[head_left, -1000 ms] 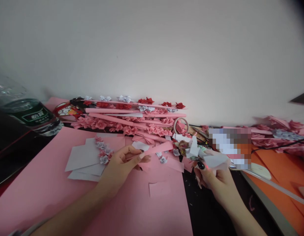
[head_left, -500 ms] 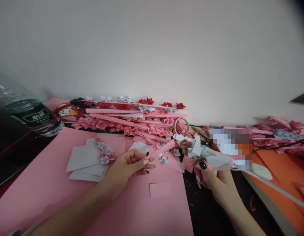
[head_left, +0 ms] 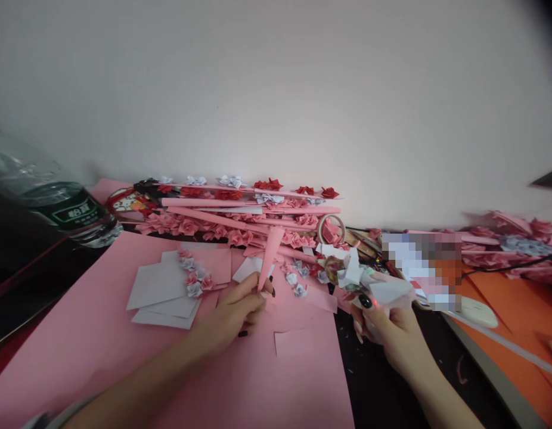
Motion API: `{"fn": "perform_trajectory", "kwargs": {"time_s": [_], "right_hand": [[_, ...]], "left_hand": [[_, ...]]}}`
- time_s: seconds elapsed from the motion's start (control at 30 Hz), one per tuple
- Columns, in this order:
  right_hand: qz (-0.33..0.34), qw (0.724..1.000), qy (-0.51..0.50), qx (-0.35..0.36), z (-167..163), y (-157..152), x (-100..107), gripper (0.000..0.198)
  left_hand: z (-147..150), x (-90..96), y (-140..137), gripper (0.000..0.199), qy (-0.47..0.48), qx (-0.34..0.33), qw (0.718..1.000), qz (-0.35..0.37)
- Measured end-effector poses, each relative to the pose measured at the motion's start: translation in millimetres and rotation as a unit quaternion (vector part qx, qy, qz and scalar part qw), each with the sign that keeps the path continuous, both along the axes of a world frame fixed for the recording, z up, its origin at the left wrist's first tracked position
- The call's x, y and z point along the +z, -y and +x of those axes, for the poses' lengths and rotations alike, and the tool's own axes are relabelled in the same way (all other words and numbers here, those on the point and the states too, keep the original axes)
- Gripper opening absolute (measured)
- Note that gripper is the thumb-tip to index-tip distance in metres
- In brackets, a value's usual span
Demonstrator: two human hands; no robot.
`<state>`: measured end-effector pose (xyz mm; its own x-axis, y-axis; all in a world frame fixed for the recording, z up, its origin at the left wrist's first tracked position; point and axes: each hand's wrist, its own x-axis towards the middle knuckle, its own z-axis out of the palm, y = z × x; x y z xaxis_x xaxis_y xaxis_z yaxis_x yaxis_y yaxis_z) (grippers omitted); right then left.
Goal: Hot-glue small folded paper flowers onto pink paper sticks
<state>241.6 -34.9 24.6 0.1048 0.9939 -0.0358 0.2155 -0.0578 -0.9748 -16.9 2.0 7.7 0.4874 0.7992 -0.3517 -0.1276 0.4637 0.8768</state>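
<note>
Left hand (head_left: 238, 313): grip pinching tilted pink paper cone (head_left: 271, 253) | right hand (head_left: 390, 330): grip wrapped around paper-covered tool (head_left: 390, 292)

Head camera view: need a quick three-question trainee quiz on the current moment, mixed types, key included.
1. Multiple choice: what does the left hand hold?
a) a red folded-paper flower
b) a slim, tapering pink paper tube
c) a ring-shaped roll of tape

2. Short answer: which of the two hands is nearer the flat orange paper sheets?

3. True or false: the flat white paper sheets lie over the large flat pink paper sheet.

Key: 1. b; 2. the right hand; 3. true.
</note>
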Motion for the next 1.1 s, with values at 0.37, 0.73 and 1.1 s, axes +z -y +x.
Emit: {"fn": "perform_trajectory", "kwargs": {"time_s": [0.37,0.73,1.1], "right_hand": [[0.028,0.998,0.037,0.036,0.5,3.1,-4.6,0.035],[0.095,0.975,0.186,0.072,1.3,3.7,-6.3,0.02],[0.134,0.956,0.256,0.04,-5.3,3.3,4.5,0.02]], "left_hand": [[4.0,5.2,5.4,0.026,-0.113,-0.067,0.987,0.091],[-0.1,17.2,5.7,0.027,-0.284,-0.104,0.929,0.215],[3.0,16.8,7.0,0.027,-0.312,-0.102,0.908,0.261]]}}
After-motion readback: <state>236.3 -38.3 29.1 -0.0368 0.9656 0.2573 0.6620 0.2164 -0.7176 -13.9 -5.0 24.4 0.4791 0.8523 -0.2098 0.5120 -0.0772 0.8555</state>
